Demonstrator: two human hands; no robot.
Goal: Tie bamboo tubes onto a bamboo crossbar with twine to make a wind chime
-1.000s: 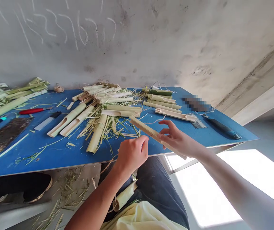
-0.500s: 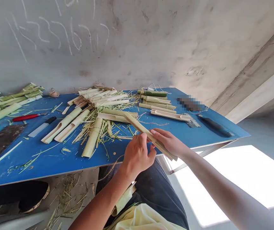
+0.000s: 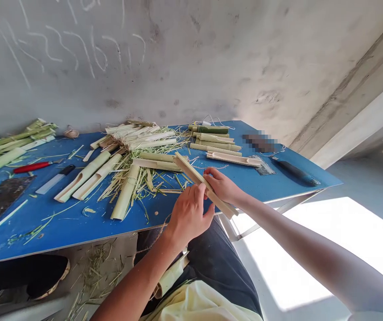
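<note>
We have a flat blue-topped surface (image 3: 77, 229) strewn with pale green split bamboo tubes (image 3: 84, 176), loose straw-coloured fibres (image 3: 109, 189), a red-handled knife (image 3: 30, 167), a broad dark metal blade (image 3: 0, 207) and a thick black-handled tool (image 3: 294, 173).

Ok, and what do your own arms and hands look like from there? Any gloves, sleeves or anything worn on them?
The left hand and right hand are bare: no gloves, and no rings or watch that I can see. The left forearm and right forearm show no sleeves. Below them are a pale yellow garment and dark trousers.
</note>
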